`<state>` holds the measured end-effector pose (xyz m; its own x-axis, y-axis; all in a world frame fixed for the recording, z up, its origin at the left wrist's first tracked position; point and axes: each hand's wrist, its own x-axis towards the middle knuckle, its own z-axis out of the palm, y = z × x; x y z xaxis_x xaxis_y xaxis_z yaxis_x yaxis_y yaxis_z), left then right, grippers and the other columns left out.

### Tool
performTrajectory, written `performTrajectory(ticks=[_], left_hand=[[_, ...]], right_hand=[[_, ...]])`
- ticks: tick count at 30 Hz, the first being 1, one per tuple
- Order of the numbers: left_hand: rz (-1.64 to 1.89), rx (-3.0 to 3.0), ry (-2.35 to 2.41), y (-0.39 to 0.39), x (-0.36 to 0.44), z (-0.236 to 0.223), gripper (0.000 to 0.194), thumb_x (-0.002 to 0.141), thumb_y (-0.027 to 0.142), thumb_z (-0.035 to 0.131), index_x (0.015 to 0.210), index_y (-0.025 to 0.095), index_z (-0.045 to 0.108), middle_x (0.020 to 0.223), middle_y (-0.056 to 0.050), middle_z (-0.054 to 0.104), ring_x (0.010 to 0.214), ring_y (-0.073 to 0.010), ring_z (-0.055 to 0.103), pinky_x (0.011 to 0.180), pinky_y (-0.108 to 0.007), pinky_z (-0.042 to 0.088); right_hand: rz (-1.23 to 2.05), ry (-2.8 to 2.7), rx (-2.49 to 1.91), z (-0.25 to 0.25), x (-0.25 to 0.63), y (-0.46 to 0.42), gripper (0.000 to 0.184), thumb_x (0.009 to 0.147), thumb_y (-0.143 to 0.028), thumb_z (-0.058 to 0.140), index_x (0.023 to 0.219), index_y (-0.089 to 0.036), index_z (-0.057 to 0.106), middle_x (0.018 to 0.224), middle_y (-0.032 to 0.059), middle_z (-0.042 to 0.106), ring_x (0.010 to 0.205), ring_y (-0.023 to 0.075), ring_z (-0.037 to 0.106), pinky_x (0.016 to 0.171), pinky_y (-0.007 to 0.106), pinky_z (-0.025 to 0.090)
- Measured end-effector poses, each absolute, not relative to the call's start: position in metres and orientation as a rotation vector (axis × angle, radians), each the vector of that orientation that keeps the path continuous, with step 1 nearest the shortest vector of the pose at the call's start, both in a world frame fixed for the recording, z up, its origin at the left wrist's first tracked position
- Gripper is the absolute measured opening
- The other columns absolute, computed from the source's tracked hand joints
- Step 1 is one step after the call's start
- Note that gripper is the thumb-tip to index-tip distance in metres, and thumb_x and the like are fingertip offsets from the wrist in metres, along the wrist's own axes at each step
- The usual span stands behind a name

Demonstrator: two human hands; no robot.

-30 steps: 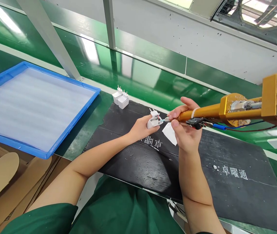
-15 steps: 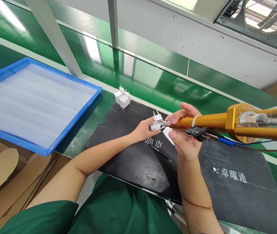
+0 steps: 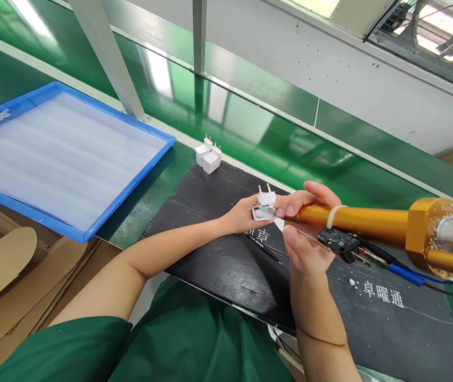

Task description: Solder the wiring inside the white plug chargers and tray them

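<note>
In the head view, a large black mat with white printed characters (image 3: 230,281) lies on a glossy green bench (image 3: 142,215), and above the mat's far middle part the person's left hand (image 3: 241,216) is closed, fingers and thumb curled round a small white plastic charger housing (image 3: 263,214) held with its open side up and a white two-pin plug piece (image 3: 266,199) standing at its far edge, pins pointing away from the mat. The right hand (image 3: 308,258), also over the mat, is half closed round the slim front end of a gold-coloured metal tube tool (image 3: 369,225), its fingers at the tool's silvery tip and its thumb set lower, near a thin metal lever; the tip meets the open side of the housing, though how deep it goes is too small to tell. Along the tool sit a white tie band (image 3: 334,216) and a small black box-shaped switch (image 3: 338,242) with wires in a blue sleeve (image 3: 406,276), all above the mat's right half. On the mat, nearer the person than the housing, lies a thin black pointed tool (image 3: 266,251). Two white plastic plug housings (image 3: 209,157) stand side by side, pins up, at the mat's far left corner. Left of the mat is a blue plastic tray with a white liner (image 3: 86,233), and left of the mat's near edge are brown cardboard boxes (image 3: 3,273)
</note>
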<state>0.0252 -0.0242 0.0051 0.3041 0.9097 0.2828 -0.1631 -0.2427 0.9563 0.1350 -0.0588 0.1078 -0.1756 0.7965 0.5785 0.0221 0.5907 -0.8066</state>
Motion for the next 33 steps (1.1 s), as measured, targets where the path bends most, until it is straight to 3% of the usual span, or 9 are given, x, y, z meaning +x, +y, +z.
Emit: performTrajectory(ticks=[4, 7, 12, 17, 20, 23, 29, 33], left_hand=[[1.199, 1.432, 0.714, -0.022, 0.026, 0.003, 0.048, 0.070, 0.033, 0.078, 0.111, 0.014, 0.062, 0.102, -0.008, 0.072, 0.093, -0.0236, 0.068, 0.081, -0.031, 0.054], [1.170, 1.412, 0.733, -0.022, 0.025, 0.004, 0.050, 0.069, 0.032, 0.078, 0.112, 0.013, 0.062, 0.102, -0.008, 0.072, 0.093, -0.0222, 0.068, 0.080, -0.028, 0.053], [1.130, 1.422, 0.786, -0.020, 0.024, 0.005, 0.054, 0.069, 0.033, 0.077, 0.116, 0.012, 0.061, 0.101, -0.007, 0.072, 0.089, -0.0200, 0.067, 0.075, -0.026, 0.052], [1.013, 1.405, 0.964, -0.012, 0.018, 0.006, 0.051, 0.071, 0.037, 0.074, 0.116, 0.016, 0.065, 0.099, -0.004, 0.072, 0.089, -0.0180, 0.066, 0.081, -0.026, 0.050], [0.904, 1.386, 0.998, -0.007, 0.013, 0.008, 0.053, 0.072, 0.041, 0.072, 0.120, 0.018, 0.064, 0.097, -0.003, 0.072, 0.080, -0.0163, 0.065, 0.074, -0.026, 0.052], [0.837, 1.364, 0.967, -0.006, 0.011, 0.010, 0.056, 0.073, 0.046, 0.070, 0.120, 0.018, 0.064, 0.096, -0.004, 0.071, 0.075, -0.0160, 0.064, 0.066, -0.025, 0.052], [0.778, 1.395, 0.935, -0.009, 0.013, 0.011, 0.056, 0.071, 0.049, 0.072, 0.117, 0.018, 0.066, 0.102, -0.005, 0.072, 0.089, -0.0198, 0.066, 0.079, -0.028, 0.052], [0.775, 1.424, 0.857, -0.013, 0.015, 0.010, 0.055, 0.071, 0.047, 0.073, 0.117, 0.018, 0.066, 0.112, -0.005, 0.070, 0.101, -0.0224, 0.065, 0.090, -0.031, 0.049]], right_hand=[[0.773, -1.566, -0.629, 0.105, 0.134, -0.056, 0.040, 0.083, -0.037, 0.064, 0.122, -0.032, 0.057, 0.078, -0.0004, 0.050, 0.068, 0.0180, 0.052, 0.074, 0.042, 0.054], [0.806, -1.554, -0.579, 0.103, 0.137, -0.054, 0.045, 0.081, -0.032, 0.067, 0.124, -0.030, 0.056, 0.078, -0.0013, 0.049, 0.070, 0.0167, 0.052, 0.077, 0.040, 0.053], [0.838, -1.545, -0.494, 0.103, 0.138, -0.051, 0.056, 0.074, -0.044, 0.072, 0.125, -0.029, 0.055, 0.080, 0.0000, 0.050, 0.071, 0.0182, 0.053, 0.074, 0.039, 0.053], [0.753, -1.469, -0.485, 0.101, 0.139, -0.042, 0.039, 0.076, -0.050, 0.068, 0.108, -0.030, 0.061, 0.075, -0.0011, 0.050, 0.062, 0.0160, 0.051, 0.066, 0.036, 0.052], [0.690, -1.425, -0.562, 0.096, 0.147, -0.039, 0.033, 0.077, -0.045, 0.068, 0.104, -0.028, 0.061, 0.076, -0.0013, 0.052, 0.063, 0.0151, 0.053, 0.066, 0.033, 0.051], [0.570, -1.398, -0.679, 0.087, 0.164, -0.039, 0.036, 0.076, -0.037, 0.067, 0.110, -0.027, 0.058, 0.085, 0.0000, 0.057, 0.072, 0.0163, 0.057, 0.072, 0.033, 0.051], [0.127, -1.310, -1.081, 0.061, 0.214, -0.054, 0.049, 0.080, -0.025, 0.057, 0.128, -0.026, 0.044, 0.114, 0.0062, 0.056, 0.095, 0.0229, 0.061, 0.094, 0.047, 0.047], [0.049, -1.339, -1.278, 0.042, 0.247, -0.077, 0.056, 0.084, -0.024, 0.053, 0.137, -0.025, 0.036, 0.135, 0.0112, 0.045, 0.126, 0.0290, 0.050, 0.109, 0.055, 0.035]])
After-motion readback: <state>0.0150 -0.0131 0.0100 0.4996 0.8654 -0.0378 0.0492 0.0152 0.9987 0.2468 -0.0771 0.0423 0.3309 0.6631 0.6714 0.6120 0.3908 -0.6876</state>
